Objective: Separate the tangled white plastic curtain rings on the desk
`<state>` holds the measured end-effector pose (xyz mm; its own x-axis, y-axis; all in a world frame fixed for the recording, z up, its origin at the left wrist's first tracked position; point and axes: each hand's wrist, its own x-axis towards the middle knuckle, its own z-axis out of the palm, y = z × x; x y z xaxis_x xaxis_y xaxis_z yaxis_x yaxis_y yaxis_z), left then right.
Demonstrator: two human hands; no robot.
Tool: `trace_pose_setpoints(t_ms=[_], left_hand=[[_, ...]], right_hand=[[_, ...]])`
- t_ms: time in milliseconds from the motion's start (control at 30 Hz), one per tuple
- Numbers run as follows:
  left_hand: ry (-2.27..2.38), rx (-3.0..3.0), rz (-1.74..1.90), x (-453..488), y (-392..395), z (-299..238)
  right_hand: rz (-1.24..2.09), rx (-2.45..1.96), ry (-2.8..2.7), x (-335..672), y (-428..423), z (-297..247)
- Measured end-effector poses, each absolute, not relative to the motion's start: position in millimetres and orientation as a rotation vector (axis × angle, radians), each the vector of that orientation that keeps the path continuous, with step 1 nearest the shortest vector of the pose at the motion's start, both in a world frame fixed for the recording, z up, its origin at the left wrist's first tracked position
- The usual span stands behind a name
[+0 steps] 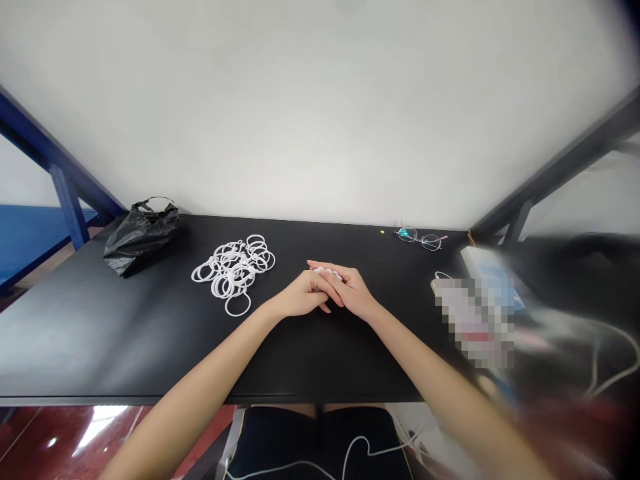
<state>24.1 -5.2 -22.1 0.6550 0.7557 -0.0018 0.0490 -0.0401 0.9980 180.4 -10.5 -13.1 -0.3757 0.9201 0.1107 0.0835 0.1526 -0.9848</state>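
My left hand point(303, 293) and my right hand point(353, 289) meet over the middle of the black table, fingers overlapping. Between them a row of small white rounded pieces point(327, 272) shows above the fingers; most of it is hidden, and I cannot tell what the pieces belong to. Both hands are closed around them. To the left of my left hand lies a loose pile of white rings point(233, 267) with small eyelets, like curtain rings. One ring point(238, 305) sticks out at the pile's near edge.
A black plastic bag point(143, 237) stands at the back left of the table point(165, 347). Eyeglasses point(420, 238) lie at the back right. A blurred-out item point(473, 323), a white-and-blue box point(493, 277) and white cables point(617, 333) are on the right. A white wall point(310, 113) rises behind.
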Motion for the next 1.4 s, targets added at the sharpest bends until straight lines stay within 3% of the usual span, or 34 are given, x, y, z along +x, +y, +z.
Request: trace_pose_setpoints(t_ms=[400,933,1233,1400], left_hand=[[0.674,1.404,0.768,24.2,-5.3,-15.4],[0.726,1.623,0.858,25.3,-7.5,-18.8],[0.505,1.295,0.709,14.0,-5.6,-4.0],[0.338,1.132,0.597,7.9,-5.7,0.8]], right_hand=[[1.47,-0.962,-1.524,184.8,-8.6,-8.2],[1.188,-0.942,-1.403,181.4,-11.3,-13.9],[1.795,-0.777,-1.398,199.1,1.9,-9.3],[1.953,-0.699,-1.355,205.2,7.4,-8.6]])
